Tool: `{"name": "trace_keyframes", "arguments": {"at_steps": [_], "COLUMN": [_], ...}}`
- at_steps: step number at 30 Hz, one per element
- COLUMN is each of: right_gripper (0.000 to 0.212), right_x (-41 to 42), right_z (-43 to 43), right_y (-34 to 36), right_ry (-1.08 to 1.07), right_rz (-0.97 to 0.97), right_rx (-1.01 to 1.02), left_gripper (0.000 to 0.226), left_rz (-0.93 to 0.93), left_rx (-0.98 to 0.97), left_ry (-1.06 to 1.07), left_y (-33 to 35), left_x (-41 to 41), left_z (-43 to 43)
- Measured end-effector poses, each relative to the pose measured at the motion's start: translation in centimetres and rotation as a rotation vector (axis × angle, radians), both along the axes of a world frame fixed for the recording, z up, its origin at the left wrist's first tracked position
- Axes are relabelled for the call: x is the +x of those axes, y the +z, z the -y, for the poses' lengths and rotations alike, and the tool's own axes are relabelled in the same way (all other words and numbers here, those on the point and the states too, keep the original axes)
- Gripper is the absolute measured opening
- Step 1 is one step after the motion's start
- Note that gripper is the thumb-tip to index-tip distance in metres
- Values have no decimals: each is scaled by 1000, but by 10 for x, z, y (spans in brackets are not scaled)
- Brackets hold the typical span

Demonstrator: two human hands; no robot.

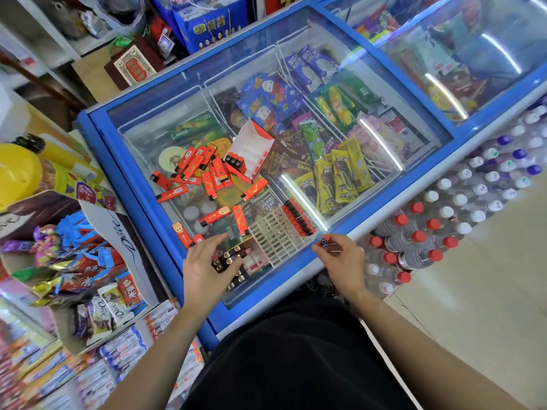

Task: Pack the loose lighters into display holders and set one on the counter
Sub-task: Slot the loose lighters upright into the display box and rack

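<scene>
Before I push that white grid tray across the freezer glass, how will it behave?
The grid tray is probably light: thin open lattice, mostly empty. It may slide easily on the smooth glass lid. With lighters filling only one edge, it could swing toward that side.

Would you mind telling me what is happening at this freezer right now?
A person stands at the glass-topped freezer, sorting red lighters into holders. The left hand holds a bundle of lighters, and the right hand pinches a single lighter beside the white grid holder, which has only one row filled. Many loose lighters lie scattered on the glass, next to an open red-and-white box.
</scene>
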State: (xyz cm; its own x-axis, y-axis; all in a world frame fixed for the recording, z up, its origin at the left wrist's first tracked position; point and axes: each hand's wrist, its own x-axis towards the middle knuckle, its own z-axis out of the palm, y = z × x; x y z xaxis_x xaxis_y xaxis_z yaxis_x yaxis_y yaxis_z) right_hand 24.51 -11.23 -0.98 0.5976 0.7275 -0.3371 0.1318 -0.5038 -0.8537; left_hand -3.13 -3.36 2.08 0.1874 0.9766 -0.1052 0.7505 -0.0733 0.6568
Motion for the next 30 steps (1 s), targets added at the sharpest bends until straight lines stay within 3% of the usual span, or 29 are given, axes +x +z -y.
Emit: {"name": "trace_keyframes", "arguments": {"at_steps": [4, 11, 20, 30], "right_gripper": [22, 15, 18, 27], "right_x": [4, 1, 0, -5], "right_z": [-5, -13, -22, -24], "right_y": [-10, -15, -13, -14], "right_ry": [1, 2, 74, 89], "right_rz": [-21, -41, -48, -158], "right_rx": [-43, -24, -15, -35], "left_gripper": [44, 32, 26, 16], "left_rz": [116, 140, 24, -20], "left_rx": [-254, -236, 136, 210], "left_ry": [40, 82, -65, -98], "left_y": [-13, -19, -27, -24], "left_x": [1, 3, 6, -1], "left_z": [1, -1, 7, 6]}}
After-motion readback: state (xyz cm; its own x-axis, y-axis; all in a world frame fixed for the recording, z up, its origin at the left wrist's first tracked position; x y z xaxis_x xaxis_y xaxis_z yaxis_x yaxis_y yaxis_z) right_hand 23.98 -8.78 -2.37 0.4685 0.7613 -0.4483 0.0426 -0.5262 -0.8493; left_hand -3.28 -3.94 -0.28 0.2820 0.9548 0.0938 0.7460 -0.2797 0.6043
